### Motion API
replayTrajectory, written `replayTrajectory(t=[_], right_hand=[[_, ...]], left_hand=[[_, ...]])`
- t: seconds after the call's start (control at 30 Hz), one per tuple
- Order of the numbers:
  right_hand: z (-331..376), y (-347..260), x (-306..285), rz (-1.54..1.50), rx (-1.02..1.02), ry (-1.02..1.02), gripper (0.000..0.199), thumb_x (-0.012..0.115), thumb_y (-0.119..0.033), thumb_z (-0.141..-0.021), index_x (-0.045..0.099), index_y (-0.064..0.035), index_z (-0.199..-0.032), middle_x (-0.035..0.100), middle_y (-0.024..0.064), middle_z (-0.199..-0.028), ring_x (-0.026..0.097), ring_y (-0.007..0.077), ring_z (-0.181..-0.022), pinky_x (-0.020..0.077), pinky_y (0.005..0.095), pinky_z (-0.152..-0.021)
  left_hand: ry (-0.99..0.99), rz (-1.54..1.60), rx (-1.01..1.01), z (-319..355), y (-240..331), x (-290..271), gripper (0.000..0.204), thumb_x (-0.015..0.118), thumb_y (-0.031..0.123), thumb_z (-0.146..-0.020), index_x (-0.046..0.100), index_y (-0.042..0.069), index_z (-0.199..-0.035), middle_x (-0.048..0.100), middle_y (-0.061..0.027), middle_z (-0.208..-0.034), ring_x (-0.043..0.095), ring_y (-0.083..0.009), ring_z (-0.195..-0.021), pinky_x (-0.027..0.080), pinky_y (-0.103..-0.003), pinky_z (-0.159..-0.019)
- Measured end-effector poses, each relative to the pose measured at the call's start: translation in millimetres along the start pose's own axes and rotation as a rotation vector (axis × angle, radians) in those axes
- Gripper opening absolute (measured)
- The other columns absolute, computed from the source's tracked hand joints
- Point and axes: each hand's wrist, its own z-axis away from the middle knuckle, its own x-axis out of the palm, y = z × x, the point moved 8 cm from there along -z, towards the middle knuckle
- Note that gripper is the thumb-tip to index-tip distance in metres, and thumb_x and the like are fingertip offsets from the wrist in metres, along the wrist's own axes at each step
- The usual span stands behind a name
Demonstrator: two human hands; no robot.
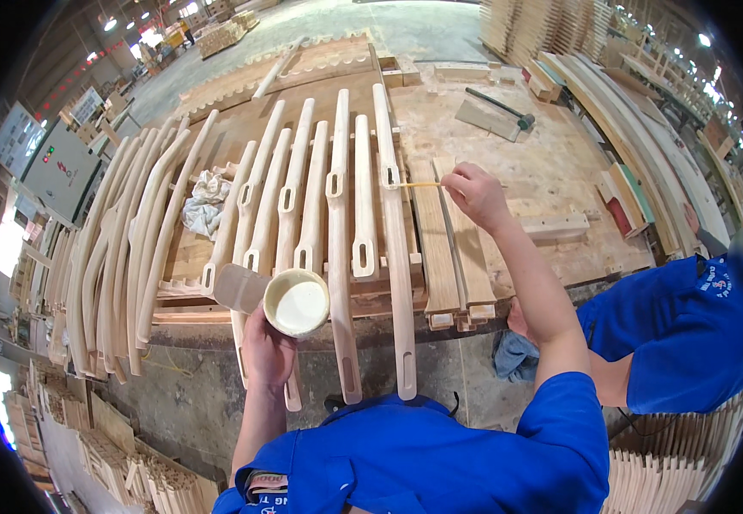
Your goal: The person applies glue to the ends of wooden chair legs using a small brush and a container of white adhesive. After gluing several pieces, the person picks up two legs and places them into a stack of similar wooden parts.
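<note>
Head view shows the right hand (473, 193) pinched shut on a thin pale wooden stick (420, 184), whose far tip touches the slot near the upper end of the rightmost long curved pale wooden chair leg (395, 244). The left hand (267, 351) is wrapped around a small round cup of creamy white glue (296, 302), held just below the near edge of the wooden workbench (551, 171); a flat grey paddle-shaped scraper (239, 287) sticks out beside the cup and partly covers the lower end of one leg. Seven such slotted legs lie side by side on the bench, fanned out, their near ends overhanging the edge. To their left lies a crumpled white rag (204, 204), and beyond it a stack of bent wooden back rails (123, 257), too overlapped to count. Right of the legs lie three flat wooden slats (453, 257). Farther back rests a grey trowel-like flat tool with a dark handle (491, 114). At the right, another person's blue sleeve (689, 330) comes close to the bench.
</note>
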Motion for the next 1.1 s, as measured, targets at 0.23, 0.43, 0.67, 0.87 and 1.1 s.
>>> replayTrajectory(t=[0.23,0.43,0.67,0.87,1.1], right_hand=[[0,3,2,-0.067,0.069,0.004,0.005,0.065,-0.014,-0.079,0.062,-0.0135,-0.083,0.058,0.002,-0.078,0.06,0.0222,-0.076,0.05,0.0342,-0.062],[1,13,1,-0.074,0.174,0.026,0.003,0.064,-0.016,-0.08,0.063,-0.0143,-0.081,0.06,0.0012,-0.08,0.06,0.0215,-0.077,0.0503,0.0335,-0.063],[4,15,7,-0.138,0.208,-0.04,0.003,0.064,-0.016,-0.079,0.062,-0.0136,-0.081,0.06,0.0014,-0.08,0.06,0.0219,-0.078,0.0502,0.0335,-0.065],[1,9,6,-0.087,0.124,-0.029,0.004,0.064,-0.014,-0.078,0.062,-0.0132,-0.081,0.059,0.0024,-0.08,0.06,0.0231,-0.078,0.0497,0.034,-0.065],[-7,10,15,-0.108,0.142,-0.057,0.003,0.064,-0.015,-0.079,0.063,-0.0129,-0.082,0.06,0.0033,-0.081,0.061,0.0243,-0.076,0.0493,0.0339,-0.067]], left_hand=[[0.014,0.007,0.006,1,3,1,0.04,0.03,0.022,-0.099,0.044,-0.002,-0.127,0.052,-0.0177,-0.125,0.055,-0.0286,-0.114,0.048,-0.044,-0.095],[0.01,0.009,0.0,2,1,0,0.04,0.03,0.022,-0.099,0.044,-0.002,-0.127,0.053,-0.0174,-0.124,0.055,-0.0289,-0.114,0.049,-0.044,-0.094],[0.007,-0.003,0.003,2,4,7,0.041,0.03,0.023,-0.099,0.044,-0.003,-0.127,0.053,-0.0176,-0.125,0.055,-0.0291,-0.114,0.049,-0.045,-0.094],[0.018,-0.007,0.009,2,5,7,0.041,0.03,0.022,-0.099,0.044,-0.004,-0.127,0.053,-0.0184,-0.125,0.055,-0.0292,-0.114,0.049,-0.045,-0.094],[-0.012,0.003,0.021,0,5,9,0.04,0.029,0.022,-0.099,0.043,-0.003,-0.127,0.053,-0.0182,-0.125,0.055,-0.0289,-0.113,0.05,-0.044,-0.093]])
